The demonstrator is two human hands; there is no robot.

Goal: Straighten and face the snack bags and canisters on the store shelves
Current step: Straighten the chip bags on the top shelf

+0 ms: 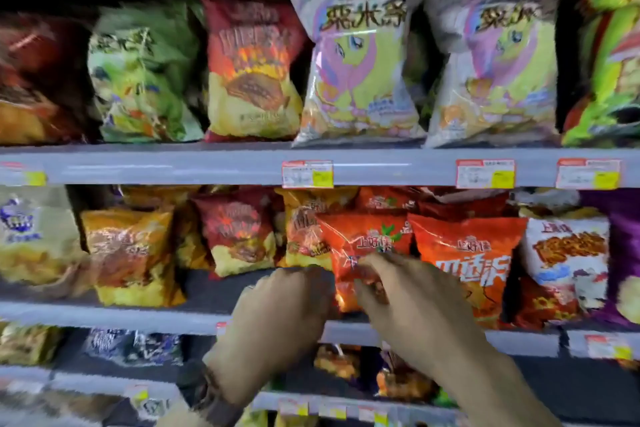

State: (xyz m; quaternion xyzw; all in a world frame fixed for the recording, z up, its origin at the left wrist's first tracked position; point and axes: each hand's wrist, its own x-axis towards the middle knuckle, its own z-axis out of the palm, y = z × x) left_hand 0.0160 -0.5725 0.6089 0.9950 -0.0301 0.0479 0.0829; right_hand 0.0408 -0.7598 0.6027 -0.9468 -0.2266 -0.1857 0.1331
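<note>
Pinching orange-red snack bag (363,236) at middle shelf (104,317) near edge with curled fingers (372,263) of right hand (412,308) and left hand (287,315), bare shelf room just left, matching bag (467,253) touching right.

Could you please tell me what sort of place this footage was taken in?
Most likely a shop's snack aisle: tiered grey metal shelves, white-and-yellow paper price tags along their front edges, and rows of glossy plastic snack bags facing outward.

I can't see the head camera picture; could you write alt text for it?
A person's left hand and right hand reach to an orange bag on the middle shelf, the right hand gripping its front. Other snack bags line this shelf and the one above, with price tags.
</note>
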